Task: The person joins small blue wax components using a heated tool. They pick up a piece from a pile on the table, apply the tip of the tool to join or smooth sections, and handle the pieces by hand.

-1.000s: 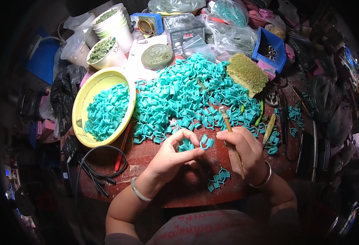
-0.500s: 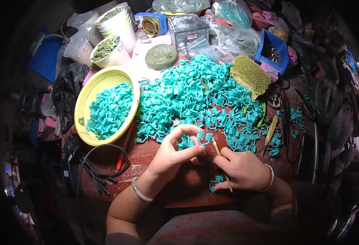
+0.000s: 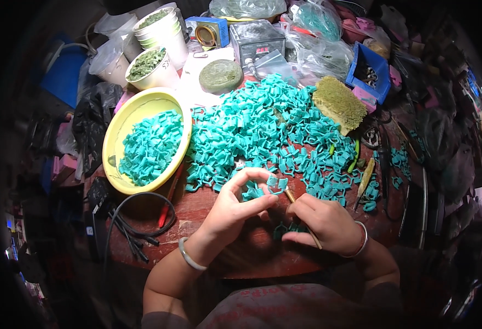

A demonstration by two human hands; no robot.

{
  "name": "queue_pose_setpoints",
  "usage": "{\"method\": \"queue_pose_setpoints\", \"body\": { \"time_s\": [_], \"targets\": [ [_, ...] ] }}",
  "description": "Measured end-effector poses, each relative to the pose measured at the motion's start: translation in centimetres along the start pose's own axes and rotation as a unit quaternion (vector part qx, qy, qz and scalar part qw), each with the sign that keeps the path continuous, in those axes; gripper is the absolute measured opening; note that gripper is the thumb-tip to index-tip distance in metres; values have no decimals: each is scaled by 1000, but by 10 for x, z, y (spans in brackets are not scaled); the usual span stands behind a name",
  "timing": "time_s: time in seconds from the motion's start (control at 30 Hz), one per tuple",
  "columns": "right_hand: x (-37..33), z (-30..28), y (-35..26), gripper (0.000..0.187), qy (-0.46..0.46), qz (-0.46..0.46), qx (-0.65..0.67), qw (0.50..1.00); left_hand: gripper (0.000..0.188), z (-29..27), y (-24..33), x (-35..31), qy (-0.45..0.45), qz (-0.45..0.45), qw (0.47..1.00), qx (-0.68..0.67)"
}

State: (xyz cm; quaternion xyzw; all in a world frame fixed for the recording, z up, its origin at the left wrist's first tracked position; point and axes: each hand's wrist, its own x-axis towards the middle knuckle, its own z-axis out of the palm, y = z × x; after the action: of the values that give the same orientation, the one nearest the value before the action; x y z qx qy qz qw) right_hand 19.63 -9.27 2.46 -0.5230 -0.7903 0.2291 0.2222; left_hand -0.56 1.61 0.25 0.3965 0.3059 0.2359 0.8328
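Pile (image 3: 241, 126): hard-edged teal bits, heaped on worn red surface (image 3: 189, 233). Left of pile: smooth round yellow bowl (image 3: 113, 131) with more teal bits. Rough greenish block (image 3: 339, 104) at pile's far right edge. Left hand (image 3: 233, 211) at pile's near edge, fingers curled, grip clamped on piece (image 3: 277, 185) between thumb and fingers. Right hand (image 3: 326, 226) just nearer than pile's right half, knuckles up, grip clamped on tool (image 3: 291, 196), a thin slanted tan stick; tip close to piece, contact unclear. Piece: teal, finely ridged tabs, curved link, just in front of pile.
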Motion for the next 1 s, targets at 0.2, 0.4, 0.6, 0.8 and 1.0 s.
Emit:
{"method": "queue_pose_setpoints", "body": {
  "time_s": [0.2, 0.4, 0.6, 0.8, 1.0],
  "targets": [
    [1, 3, 0, 30, -20, -6, 9, 1000, 37, 1, -1, 0, 2, 10, 1000, 10],
    [-1, 7, 4, 28, 2, -9, 0, 1000, 36, 1, 1, 0, -1, 3, 1000, 6],
    [5, 9, 1, 32, 36, -43, 13, 998, 37, 4, 2, -1, 8, 13, 1000, 18],
    [5, 22, 3, 27, 34, -61, -14, 997, 41, -1, -2, 1, 5, 7, 1000, 19],
    [3, 23, 5, 21, 48, -64, -30, 996, 41, 1, 0, 1, 11, -4, 1000, 13]
  ]
}}
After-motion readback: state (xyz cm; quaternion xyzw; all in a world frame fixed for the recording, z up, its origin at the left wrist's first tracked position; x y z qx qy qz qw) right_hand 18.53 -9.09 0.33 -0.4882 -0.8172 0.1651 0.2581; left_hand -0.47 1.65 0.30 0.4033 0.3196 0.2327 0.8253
